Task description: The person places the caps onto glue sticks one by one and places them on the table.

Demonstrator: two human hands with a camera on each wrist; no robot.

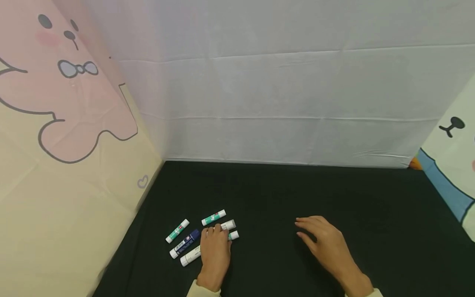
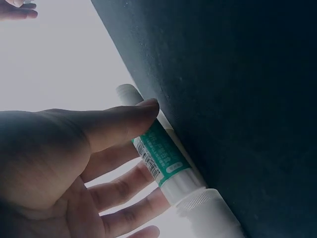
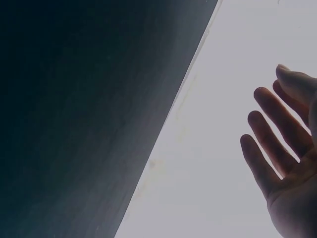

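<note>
My left hand [image 1: 215, 252] reaches over a loose group of glue sticks at the table's left. It pinches a green-and-white glue stick [image 2: 159, 152] between thumb and fingers; in the head view only its white-capped end [image 1: 233, 235] shows past the hand. A larger white glue stick [image 1: 190, 256] lies beneath that hand, its middle covered. Beside it lie a dark blue glue stick [image 1: 184, 244] and two small green-and-white ones, one on the left [image 1: 177, 231] and one farther back [image 1: 213, 217]. Over the table to the right, my right hand [image 1: 326, 243] holds nothing, fingers loosely bent.
A black cloth [image 1: 282, 189] covers the table. Behind it hangs a pale sheet [image 1: 259, 90]. Cloth walls with cartoon animals close off the left side [image 1: 74, 185] and the right side [image 1: 449, 173].
</note>
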